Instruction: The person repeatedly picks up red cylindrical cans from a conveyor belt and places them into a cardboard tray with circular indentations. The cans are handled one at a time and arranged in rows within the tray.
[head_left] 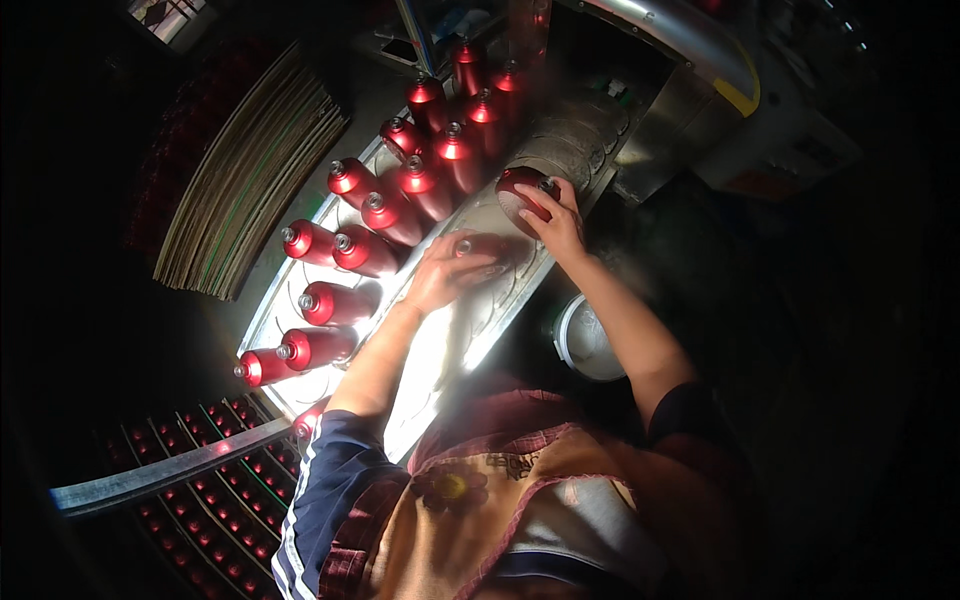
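Note:
My right hand (560, 222) is closed around the upper part of a dark red glossy bottle (518, 192), which stands on the metal conveyor belt. Just to its left, my left hand (442, 272) has its fingers bent around a second red bottle (500, 255) near its clear neck. Part of that bottle is hidden by the fingers. Left of my hands, several red bottles (390, 218) with clear necks stand on a brightly lit table (268, 325).
The conveyor (572, 135) runs toward the far right, near a metal machine housing (680, 30). A white bucket (588, 342) is right of the belt. Stacked cardboard sheets (250, 180) stand at the left. A metal rail (170, 467) crosses above rows of red bottles (205, 510).

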